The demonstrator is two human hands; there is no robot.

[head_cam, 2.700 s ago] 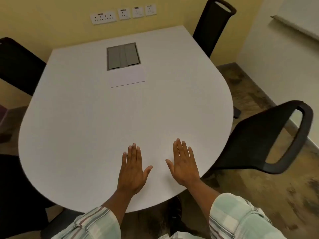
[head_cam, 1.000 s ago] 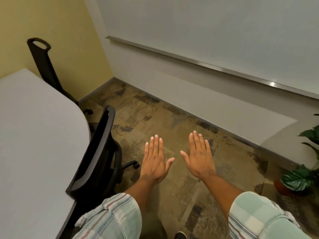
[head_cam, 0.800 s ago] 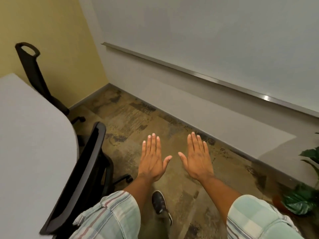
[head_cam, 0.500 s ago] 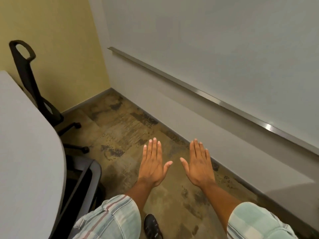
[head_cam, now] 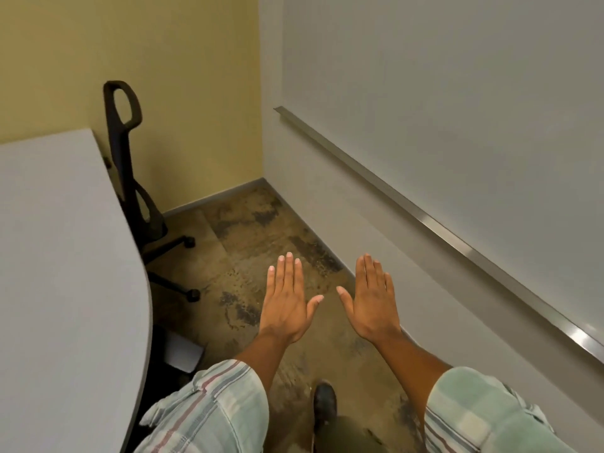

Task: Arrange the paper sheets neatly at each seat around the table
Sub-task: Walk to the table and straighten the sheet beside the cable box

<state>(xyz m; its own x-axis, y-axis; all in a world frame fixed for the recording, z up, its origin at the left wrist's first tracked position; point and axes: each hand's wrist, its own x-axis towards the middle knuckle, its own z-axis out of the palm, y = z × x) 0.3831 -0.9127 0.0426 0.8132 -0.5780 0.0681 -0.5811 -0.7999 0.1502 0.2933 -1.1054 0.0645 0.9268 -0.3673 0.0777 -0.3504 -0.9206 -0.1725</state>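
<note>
Paper sheet (head_cam: 183,354): one pale sheet is lying low in the lower left of the frame, just under the curved edge of the counter (head_cam: 58,273), partly cut off by that edge; what it is resting on cannot be told.

Counter: grey, bare top, occupying the left side of the frame from mid-height down to the bottom edge.

Left hand (head_cam: 287,305): hovering palm down at lower centre, over the floor (head_cam: 261,243), holding nothing. Fingers (head_cam: 289,273) are lying straight and close together, thumb angling out to the right.

Right hand (head_cam: 372,305): hovering palm down just beside the left hand, apart from it, holding nothing. Its fingers are lying straight and together, thumb pointing left.

Sleeves (head_cam: 215,410): pale striped, rolled above the forearms, filling the bottom edge.

Shoe (head_cam: 324,400): dark, showing between the forearms at bottom centre.

Chair (head_cam: 130,178): black, standing against the counter's far right edge in the upper left, wheeled base on the floor.

Floor: mottled brown.

Walls: yellow wall (head_cam: 163,76) at upper left; whiteboard (head_cam: 457,93) with metal ledge (head_cam: 425,220) running down the right.
</note>
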